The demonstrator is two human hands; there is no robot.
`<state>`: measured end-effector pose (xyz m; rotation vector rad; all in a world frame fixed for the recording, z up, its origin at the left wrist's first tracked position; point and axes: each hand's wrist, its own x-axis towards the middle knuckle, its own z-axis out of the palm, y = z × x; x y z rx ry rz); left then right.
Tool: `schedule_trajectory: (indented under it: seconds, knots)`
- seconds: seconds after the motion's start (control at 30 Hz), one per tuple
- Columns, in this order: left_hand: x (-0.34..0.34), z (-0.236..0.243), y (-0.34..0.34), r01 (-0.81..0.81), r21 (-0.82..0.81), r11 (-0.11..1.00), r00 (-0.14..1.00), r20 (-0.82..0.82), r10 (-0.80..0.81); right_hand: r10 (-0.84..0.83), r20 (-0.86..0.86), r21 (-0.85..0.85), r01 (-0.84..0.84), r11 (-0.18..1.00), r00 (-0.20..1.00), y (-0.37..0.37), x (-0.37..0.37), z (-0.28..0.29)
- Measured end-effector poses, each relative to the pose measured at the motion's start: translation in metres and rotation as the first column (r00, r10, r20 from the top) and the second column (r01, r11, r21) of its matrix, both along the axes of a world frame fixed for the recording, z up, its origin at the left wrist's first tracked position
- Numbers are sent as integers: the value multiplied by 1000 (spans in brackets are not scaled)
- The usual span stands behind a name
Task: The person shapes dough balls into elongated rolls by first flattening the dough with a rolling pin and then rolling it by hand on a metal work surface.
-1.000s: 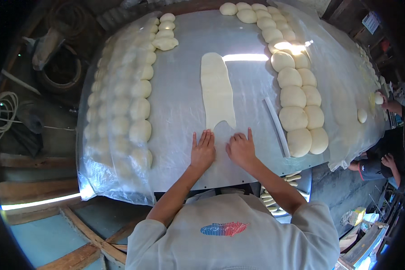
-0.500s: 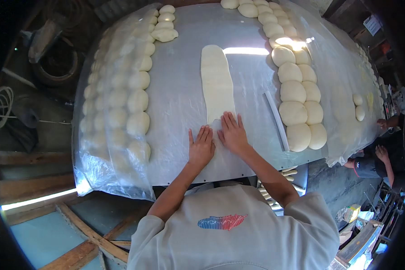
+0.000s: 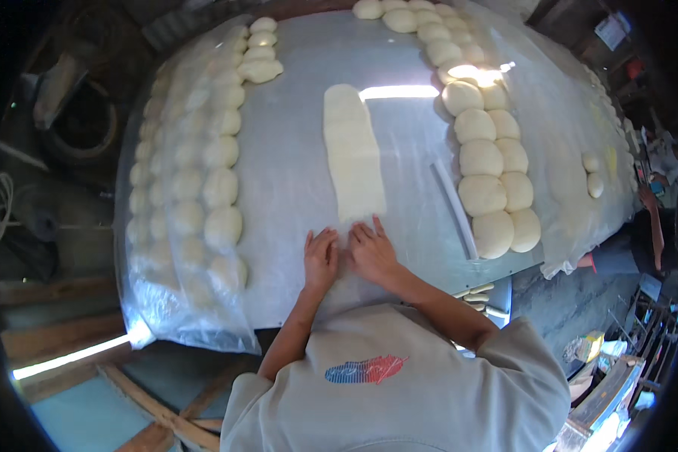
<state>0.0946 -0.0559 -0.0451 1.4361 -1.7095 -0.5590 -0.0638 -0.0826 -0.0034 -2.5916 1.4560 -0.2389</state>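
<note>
A long flat strip of pale dough (image 3: 352, 154) lies lengthwise on the metal tabletop (image 3: 290, 151) in front of me. My left hand (image 3: 322, 258) is just short of its near end, on the left, with fingers apart and slightly bent. Beside it, my right hand (image 3: 372, 252) has its fingers spread and the tips at the dough's near edge. Neither hand visibly grips anything; the undersides of the fingers are hidden.
Rows of round dough balls (image 3: 482, 158) stand to the right, with a pale straight bar (image 3: 453, 211) beside them. More balls lie under a clear plastic sheet (image 3: 196, 309) on the left. Another person's arm (image 3: 653, 218) shows at the far right.
Both hands have drawn back slightly toward me, the fingers now more bent. The whole view has shifted a little, and the dough strip still lies flat.
</note>
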Motion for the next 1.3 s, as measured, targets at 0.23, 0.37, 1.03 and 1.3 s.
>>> schedule_trajectory:
  seconds: [0.23, 0.37, 1.03, 1.3]
  knots:
    - [-4, -6, -9, -127, 116, 985, 970, -192, 147, 72, 16, 7, -72, 997, 997, 11, -1, -18]
    - [-6, 3, -20, -147, 158, 977, 946, -266, 185, -11, 276, -110, 43, 993, 961, 2, -17, 9]
    - [-24, -10, -388, -148, -158, 976, 913, 358, 196, -323, 480, -51, 394, 918, 816, -356, -16, -41]
    - [-12, 13, -407, 87, 102, 991, 906, 405, -122, -171, 371, 47, 165, 985, 913, -402, -19, -41]
